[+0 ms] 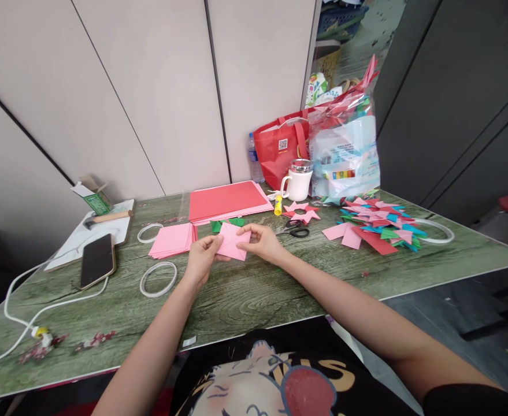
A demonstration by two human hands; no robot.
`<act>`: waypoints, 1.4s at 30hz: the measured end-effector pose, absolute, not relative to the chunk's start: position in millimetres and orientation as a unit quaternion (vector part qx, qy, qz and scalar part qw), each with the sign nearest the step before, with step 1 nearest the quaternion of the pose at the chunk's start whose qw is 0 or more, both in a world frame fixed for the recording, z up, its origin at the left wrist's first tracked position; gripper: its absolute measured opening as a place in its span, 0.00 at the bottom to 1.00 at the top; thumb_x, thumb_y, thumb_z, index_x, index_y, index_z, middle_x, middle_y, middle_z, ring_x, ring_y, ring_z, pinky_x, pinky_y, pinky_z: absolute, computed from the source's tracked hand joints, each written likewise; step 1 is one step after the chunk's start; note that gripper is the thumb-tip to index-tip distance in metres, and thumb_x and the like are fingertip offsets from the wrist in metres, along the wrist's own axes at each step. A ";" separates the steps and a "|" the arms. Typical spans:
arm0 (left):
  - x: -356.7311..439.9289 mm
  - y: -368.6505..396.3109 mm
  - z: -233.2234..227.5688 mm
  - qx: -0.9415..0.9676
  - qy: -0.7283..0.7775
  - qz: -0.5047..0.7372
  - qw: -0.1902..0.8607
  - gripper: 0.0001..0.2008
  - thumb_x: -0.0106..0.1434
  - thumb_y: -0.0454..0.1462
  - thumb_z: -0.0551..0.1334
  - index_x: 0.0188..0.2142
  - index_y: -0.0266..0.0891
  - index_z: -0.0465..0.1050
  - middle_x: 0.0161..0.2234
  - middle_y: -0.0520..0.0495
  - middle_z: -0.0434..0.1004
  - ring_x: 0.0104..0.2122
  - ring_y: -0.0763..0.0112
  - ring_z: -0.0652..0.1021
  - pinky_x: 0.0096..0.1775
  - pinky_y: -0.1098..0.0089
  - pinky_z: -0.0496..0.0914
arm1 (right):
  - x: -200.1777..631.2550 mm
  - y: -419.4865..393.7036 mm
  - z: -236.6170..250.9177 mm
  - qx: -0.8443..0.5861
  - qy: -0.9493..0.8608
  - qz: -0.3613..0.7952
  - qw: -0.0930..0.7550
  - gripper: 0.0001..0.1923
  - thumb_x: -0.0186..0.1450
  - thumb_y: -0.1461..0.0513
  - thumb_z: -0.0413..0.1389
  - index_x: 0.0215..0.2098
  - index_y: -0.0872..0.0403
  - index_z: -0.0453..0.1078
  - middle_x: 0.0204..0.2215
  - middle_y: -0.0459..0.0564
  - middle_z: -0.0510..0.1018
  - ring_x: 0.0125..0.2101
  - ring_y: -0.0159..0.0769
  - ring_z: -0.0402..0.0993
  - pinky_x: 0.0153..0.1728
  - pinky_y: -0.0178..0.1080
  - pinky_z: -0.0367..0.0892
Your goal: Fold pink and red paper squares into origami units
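Note:
Between both hands, above the table, is a small square of pink paper (232,244) with crease lines across it. My left hand (202,257) pinches its left edge between thumb and fingers. On the opposite side, my right hand (263,242) grips the upper right corner. Just behind the paper lies a green folded paper piece (236,221), partly hidden. To the left of my left hand sits a stack of pink paper squares (172,240). Black-handled scissors (299,232) lie right of my right hand, their blades partly covered.
Red and pink sheets (227,199) lie at the back, beside a yellow glue stick (278,205), a folded paper ring (301,212) and a white mug (299,182). Folded pieces (379,219) pile up right. Tape rolls (158,279), a phone (97,260) and a hammer (108,218) lie left.

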State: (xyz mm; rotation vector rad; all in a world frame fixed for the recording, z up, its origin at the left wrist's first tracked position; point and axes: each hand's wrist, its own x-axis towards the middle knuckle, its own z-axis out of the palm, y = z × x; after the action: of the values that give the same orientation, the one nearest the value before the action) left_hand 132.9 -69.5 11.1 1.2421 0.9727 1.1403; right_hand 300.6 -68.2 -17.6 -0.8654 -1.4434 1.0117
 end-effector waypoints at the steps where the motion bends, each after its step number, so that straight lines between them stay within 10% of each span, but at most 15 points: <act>1: 132.9 -69.6 11.2 0.528 0.413 0.485 0.562 0.16 0.44 0.44 0.67 0.25 0.31 0.72 0.24 0.48 0.75 0.23 0.72 0.73 0.23 0.71 0.73 | 300.6 -68.3 -17.5 -0.368 -0.607 0.432 0.557 0.16 0.46 0.61 0.62 0.32 0.55 0.67 0.29 0.46 0.73 0.28 0.31 0.69 0.30 0.34 0.66; 14: 132.4 -70.2 10.5 0.554 0.420 0.488 0.528 0.15 0.42 0.40 0.68 0.29 0.32 0.74 0.25 0.48 0.76 0.22 0.74 0.73 0.23 0.73 0.70 | 300.6 -66.8 -16.9 -0.367 -0.595 0.410 0.585 0.12 0.50 0.57 0.60 0.26 0.56 0.64 0.24 0.45 0.71 0.25 0.29 0.68 0.27 0.33 0.64; 21: 134.4 -71.3 10.2 0.566 0.432 0.467 0.524 0.23 0.40 0.39 0.69 0.38 0.34 0.73 0.25 0.49 0.76 0.20 0.76 0.71 0.20 0.75 0.66 | 303.6 -66.8 -16.3 -0.337 -0.610 0.427 0.575 0.22 0.52 0.62 0.58 0.45 0.52 0.61 0.27 0.44 0.73 0.26 0.28 0.70 0.29 0.33 0.65; 36: 130.0 -67.3 9.7 0.620 0.469 0.532 0.335 0.12 0.47 0.42 0.65 0.26 0.34 0.76 0.11 0.58 0.61 0.13 0.82 0.60 0.17 0.77 0.53 | 306.3 -64.3 -17.4 -0.446 -0.605 0.269 0.602 0.08 0.50 0.61 0.59 0.27 0.56 0.69 0.25 0.46 0.72 0.19 0.26 0.63 0.20 0.31 0.60; 42: 133.8 -74.8 12.6 0.605 0.459 0.493 0.424 0.18 0.50 0.45 0.62 0.36 0.33 0.71 0.16 0.51 0.73 0.12 0.75 0.70 0.15 0.77 0.61 | 299.3 -69.8 -16.6 -0.394 -0.564 0.415 0.595 0.13 0.54 0.57 0.57 0.35 0.55 0.68 0.22 0.46 0.74 0.16 0.30 0.70 0.17 0.33 0.66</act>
State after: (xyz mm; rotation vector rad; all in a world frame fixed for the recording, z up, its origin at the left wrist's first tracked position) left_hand 133.8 -74.8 12.6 1.5149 1.1493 1.2334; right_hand 299.3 -69.8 -16.6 -0.9164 -1.3111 0.9630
